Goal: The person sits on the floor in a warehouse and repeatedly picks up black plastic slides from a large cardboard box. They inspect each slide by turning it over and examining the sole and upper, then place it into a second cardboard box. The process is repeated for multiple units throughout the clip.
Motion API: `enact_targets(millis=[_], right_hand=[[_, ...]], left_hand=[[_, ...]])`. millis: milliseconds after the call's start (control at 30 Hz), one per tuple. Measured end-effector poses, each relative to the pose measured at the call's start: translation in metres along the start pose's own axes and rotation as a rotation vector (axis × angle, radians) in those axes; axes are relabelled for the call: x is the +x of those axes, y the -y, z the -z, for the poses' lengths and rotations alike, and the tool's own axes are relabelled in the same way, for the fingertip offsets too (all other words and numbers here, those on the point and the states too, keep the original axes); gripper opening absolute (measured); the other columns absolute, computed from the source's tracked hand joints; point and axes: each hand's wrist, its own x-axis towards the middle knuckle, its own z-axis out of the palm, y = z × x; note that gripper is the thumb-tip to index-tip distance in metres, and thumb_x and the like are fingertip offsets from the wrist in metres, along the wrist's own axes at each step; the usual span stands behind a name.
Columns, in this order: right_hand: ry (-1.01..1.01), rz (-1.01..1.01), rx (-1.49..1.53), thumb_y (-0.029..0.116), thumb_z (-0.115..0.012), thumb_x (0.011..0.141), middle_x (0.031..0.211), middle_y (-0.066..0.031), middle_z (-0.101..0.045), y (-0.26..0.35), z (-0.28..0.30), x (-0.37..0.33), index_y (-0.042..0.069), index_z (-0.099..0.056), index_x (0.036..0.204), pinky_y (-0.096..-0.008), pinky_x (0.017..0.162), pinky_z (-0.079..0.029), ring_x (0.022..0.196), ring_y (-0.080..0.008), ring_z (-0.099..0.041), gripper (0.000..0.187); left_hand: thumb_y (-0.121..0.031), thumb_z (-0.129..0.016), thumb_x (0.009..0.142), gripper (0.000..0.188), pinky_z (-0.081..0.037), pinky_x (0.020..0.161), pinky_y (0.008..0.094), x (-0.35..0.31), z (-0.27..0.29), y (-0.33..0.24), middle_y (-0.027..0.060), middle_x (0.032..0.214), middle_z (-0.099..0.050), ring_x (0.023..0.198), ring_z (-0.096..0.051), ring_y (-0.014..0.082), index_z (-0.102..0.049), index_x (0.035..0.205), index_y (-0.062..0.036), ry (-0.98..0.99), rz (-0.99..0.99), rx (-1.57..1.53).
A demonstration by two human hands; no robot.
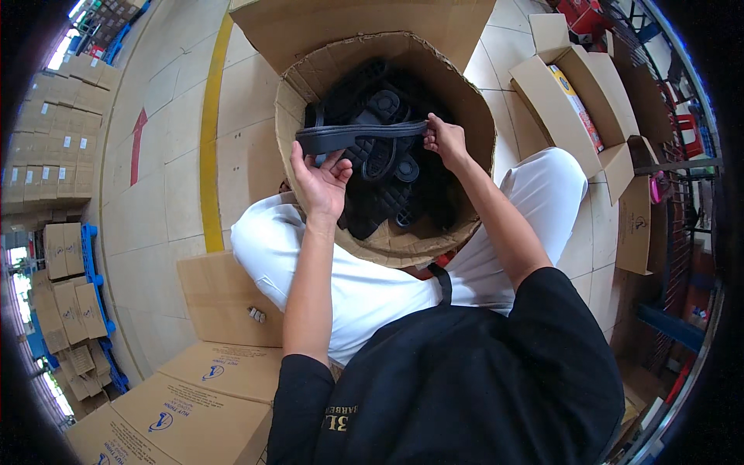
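A black shoe sole, seen edge-on, is stretched level between my two hands above a round-cut cardboard box. My left hand grips its thick left end, palm turned up and fingers curled beneath it. The thinner right end is pinched between the thumb and fingers of my right hand. Below, the box holds a heap of black soles, some with rounded pads and quilted texture. Their dark shapes overlap, so single pieces are hard to tell apart. The box stands between my knees.
Flat cardboard cartons lie at my lower left. An open carton with a colourful package stands at the right, near a metal rack. A yellow floor line runs along the left, with stacked cartons beyond.
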Motion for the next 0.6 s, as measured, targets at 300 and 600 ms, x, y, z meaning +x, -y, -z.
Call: enact_targets(millis=[300, 600], right_hand=[[0.085, 0.015, 0.132, 0.034, -0.050, 0.084, 0.066, -0.0098, -0.054, 0.017, -0.026, -0.029, -0.002, -0.048, 0.090, -0.0296, 0.047, -0.049, 0.051, -0.0195, -0.057, 0.037], [0.345, 0.555, -0.671, 0.015, -0.049, 0.079, 0.079, -0.0116, -0.058, 0.026, -0.013, -0.023, 0.004, -0.056, 0.098, -0.0309, 0.056, -0.047, 0.064, -0.0210, -0.058, 0.023]], left_hand=[[-0.059, -0.039, 0.077, 0.063, -0.042, 0.056, 0.0264, 0.005, 0.025, 0.010, 0.0125, 0.088, -0.058, 0.067, -0.055, 0.0200, -0.044, 0.107, -0.0036, 0.029, -0.033, 0.006], [-0.068, -0.023, 0.077, 0.072, -0.028, 0.087, 0.0290, 0.007, 0.007, -0.017, 0.0157, 0.116, -0.051, 0.107, -0.046, 0.0221, -0.055, 0.094, -0.0057, 0.121, -0.033, 0.108]])
